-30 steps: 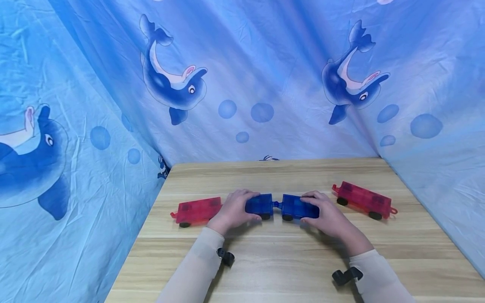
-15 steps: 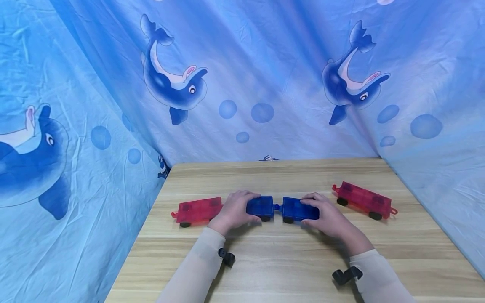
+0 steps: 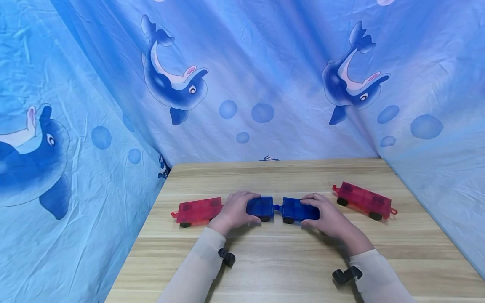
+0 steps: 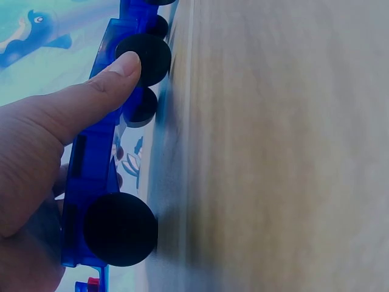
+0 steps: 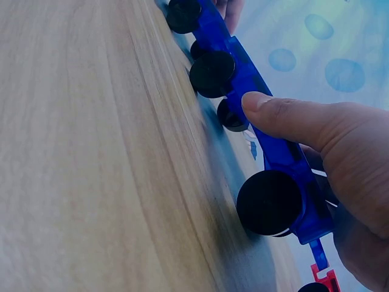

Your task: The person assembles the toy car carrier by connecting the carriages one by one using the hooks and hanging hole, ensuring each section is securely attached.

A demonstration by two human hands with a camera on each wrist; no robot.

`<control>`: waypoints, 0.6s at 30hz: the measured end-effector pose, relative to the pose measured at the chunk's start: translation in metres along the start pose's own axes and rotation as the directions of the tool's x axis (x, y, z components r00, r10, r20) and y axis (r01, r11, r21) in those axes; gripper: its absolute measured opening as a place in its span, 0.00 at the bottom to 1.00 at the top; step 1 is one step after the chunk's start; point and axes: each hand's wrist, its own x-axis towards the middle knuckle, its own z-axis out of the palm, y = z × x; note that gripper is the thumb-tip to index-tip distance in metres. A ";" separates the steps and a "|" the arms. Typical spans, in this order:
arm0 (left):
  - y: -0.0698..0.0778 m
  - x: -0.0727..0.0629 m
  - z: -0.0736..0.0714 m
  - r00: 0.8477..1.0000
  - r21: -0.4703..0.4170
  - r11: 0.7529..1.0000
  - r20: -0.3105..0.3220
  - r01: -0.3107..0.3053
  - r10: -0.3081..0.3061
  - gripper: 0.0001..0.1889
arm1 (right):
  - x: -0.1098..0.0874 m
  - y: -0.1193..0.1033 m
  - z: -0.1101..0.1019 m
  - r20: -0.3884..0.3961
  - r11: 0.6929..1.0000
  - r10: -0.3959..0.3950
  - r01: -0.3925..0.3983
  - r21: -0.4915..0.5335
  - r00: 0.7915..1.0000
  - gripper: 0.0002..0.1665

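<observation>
Grip: L hand (image 3: 235,210) holds transl. blue plastic boxy wagon (image 3: 260,206); R hand (image 3: 329,215), matching blue wagon (image 3: 296,208). Prob. light, stiff, slick; pinch sides (image 4: 92,159), not wheels (image 4: 120,229).

The right hand (image 5: 358,164) pinches a translucent blue plastic wagon (image 5: 284,152), thumb against its side, above a large round black wheel (image 5: 269,202). A second translucent blue plastic wagon (image 5: 213,29) stands at the upper end, the left hand (image 5: 232,13) beside it. A blue bar (image 5: 320,255) projects from the lower end near a red plastic part (image 5: 329,281). Pale wood-grain table (image 5: 79,146) occupies the left; light-blue spotted cloth (image 5: 364,30) hangs behind.
</observation>
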 end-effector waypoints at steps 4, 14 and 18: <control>0.000 0.001 -0.001 1.000 0.009 1.000 0.010 0.002 -0.002 0.45 | 0.000 0.000 -0.001 -0.007 1.000 0.006 -0.006 0.010 1.000 0.39; 0.002 0.000 -0.001 1.000 0.040 0.999 0.016 -0.009 0.008 0.45 | 0.000 -0.002 -0.003 0.020 1.000 0.030 -0.030 -0.003 0.999 0.44; 0.004 -0.001 -0.001 0.999 0.056 0.998 0.018 -0.035 0.034 0.46 | -0.002 -0.003 -0.008 0.035 0.999 0.036 -0.037 0.025 0.999 0.46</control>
